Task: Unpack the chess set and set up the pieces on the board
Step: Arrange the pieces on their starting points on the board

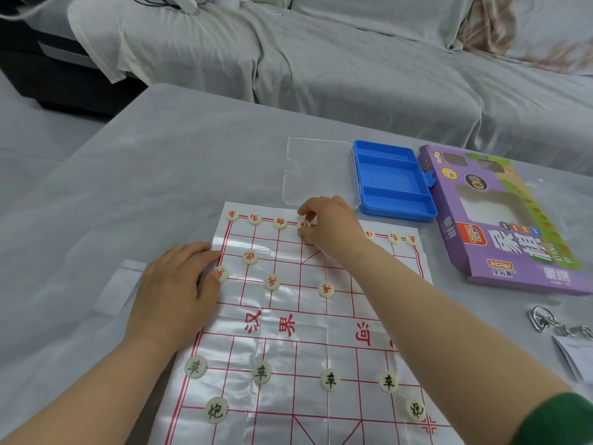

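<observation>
Filling the far row of the glossy white red-lined board (321, 354), the right hand (332, 228) pinches a round cream red-lettered piece (303, 225); the left hand (173, 284) lies flat on its left edge. Next, I judge, centre the piece on its crossing.

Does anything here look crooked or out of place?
Only the board: the thin sheet is creased along its folds and rippled. The left hand presses its left edge while the right hand pinches a piece.

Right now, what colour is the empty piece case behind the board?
The case is blue; head view.
</observation>
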A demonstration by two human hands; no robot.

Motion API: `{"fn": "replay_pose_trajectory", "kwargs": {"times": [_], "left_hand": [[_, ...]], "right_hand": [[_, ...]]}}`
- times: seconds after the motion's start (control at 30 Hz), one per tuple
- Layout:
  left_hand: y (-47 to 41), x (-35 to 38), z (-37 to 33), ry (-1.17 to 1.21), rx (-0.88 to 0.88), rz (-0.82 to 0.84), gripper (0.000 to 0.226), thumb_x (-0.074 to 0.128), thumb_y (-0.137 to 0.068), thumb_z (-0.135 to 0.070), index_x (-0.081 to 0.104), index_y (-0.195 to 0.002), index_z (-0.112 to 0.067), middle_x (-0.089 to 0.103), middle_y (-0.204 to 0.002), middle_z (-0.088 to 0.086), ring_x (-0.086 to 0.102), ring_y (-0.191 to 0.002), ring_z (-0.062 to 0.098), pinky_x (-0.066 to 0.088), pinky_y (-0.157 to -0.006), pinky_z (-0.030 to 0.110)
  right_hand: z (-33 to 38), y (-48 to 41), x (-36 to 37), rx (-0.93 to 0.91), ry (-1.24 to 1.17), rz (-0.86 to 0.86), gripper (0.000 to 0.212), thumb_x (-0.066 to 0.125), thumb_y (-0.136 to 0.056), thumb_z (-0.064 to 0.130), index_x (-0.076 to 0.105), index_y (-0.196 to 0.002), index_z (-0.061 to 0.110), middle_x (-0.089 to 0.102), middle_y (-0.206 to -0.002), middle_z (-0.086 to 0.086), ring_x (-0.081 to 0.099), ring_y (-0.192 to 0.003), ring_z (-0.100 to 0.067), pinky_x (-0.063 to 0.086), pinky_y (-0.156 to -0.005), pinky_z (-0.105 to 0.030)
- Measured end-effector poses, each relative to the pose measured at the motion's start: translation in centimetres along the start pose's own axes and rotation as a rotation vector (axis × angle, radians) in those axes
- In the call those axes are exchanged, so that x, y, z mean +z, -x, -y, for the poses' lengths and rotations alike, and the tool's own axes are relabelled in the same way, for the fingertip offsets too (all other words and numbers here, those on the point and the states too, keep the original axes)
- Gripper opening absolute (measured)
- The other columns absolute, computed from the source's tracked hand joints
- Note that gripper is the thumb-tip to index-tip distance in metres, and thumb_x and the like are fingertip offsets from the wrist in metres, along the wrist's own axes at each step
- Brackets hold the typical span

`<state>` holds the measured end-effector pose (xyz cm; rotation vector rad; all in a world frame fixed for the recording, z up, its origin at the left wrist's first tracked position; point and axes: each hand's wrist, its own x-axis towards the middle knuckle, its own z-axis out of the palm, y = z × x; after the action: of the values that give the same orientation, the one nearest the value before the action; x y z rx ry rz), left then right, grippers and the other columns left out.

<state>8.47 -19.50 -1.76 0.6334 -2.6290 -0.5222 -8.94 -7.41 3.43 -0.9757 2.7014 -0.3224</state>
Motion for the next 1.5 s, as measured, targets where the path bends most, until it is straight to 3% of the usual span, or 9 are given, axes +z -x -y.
{"fn": "replay_pose_trajectory", "kwargs": {"times": [0.33, 0.5, 1.03, 1.27, 1.5], "left_hand": [[0.0, -0.2, -0.2, -0.022, -0.028, 0.037, 0.063, 0.026, -0.076, -0.04, 0.064, -0.109, -0.003, 0.065, -0.11, 0.013, 0.059, -0.1, 0.036, 0.043, -0.088, 0.047], [0.1, -0.5, -0.4, -0.023, -0.03, 0.042, 0.061, 0.029, -0.077, -0.039, 0.062, -0.113, -0.002, 0.065, -0.111, 0.015, 0.059, -0.1, 0.037, 0.043, -0.087, 0.046], [0.1, -1.1, -1.1, -0.004, -0.094, 0.106, 0.042, 0.045, -0.084, -0.023, 0.06, -0.115, 0.0, 0.062, -0.116, 0.017, 0.054, -0.106, 0.039, 0.04, -0.091, 0.047], [0.2, -1.9, -1.9, 0.103, -0.19, 0.145, 0.035, 0.05, -0.09, -0.01, 0.053, -0.124, -0.005, 0.053, -0.13, 0.012, 0.044, -0.12, 0.031, 0.032, -0.099, 0.039], [-1.3, -3.3, -2.7, 0.313, -0.385, 0.18, 0.029, 0.041, -0.095, -0.011, 0.057, -0.119, -0.009, 0.054, -0.127, 0.01, 0.045, -0.118, 0.028, 0.031, -0.09, 0.031]], "right_hand": [[-1.0, 1.0, -0.8, -0.016, -0.087, -0.071, 0.034, 0.052, -0.091, 0.021, 0.051, -0.125, 0.017, 0.057, -0.119, -0.001, 0.044, -0.113, -0.017, 0.036, -0.095, -0.025], [-2.8, 2.3, -1.4, 0.066, -0.128, -0.122, 0.029, 0.051, -0.092, 0.016, 0.056, -0.12, 0.017, 0.056, -0.119, -0.001, 0.046, -0.113, -0.016, 0.036, -0.097, -0.024], [-5.8, 4.4, -2.3, 0.178, -0.13, -0.139, 0.029, 0.049, -0.093, 0.015, 0.056, -0.121, 0.016, 0.055, -0.123, -0.002, 0.045, -0.115, -0.017, 0.036, -0.099, -0.025], [-9.2, 7.2, -4.3, 0.259, -0.139, -0.207, 0.028, 0.049, -0.093, 0.016, 0.056, -0.12, 0.014, 0.056, -0.123, -0.003, 0.048, -0.114, -0.016, 0.037, -0.099, -0.025], [-12.5, 8.8, -4.3, 0.337, -0.13, -0.139, 0.03, 0.043, -0.096, 0.019, 0.053, -0.123, 0.015, 0.053, -0.129, -0.003, 0.052, -0.115, -0.019, 0.042, -0.096, -0.028]]}}
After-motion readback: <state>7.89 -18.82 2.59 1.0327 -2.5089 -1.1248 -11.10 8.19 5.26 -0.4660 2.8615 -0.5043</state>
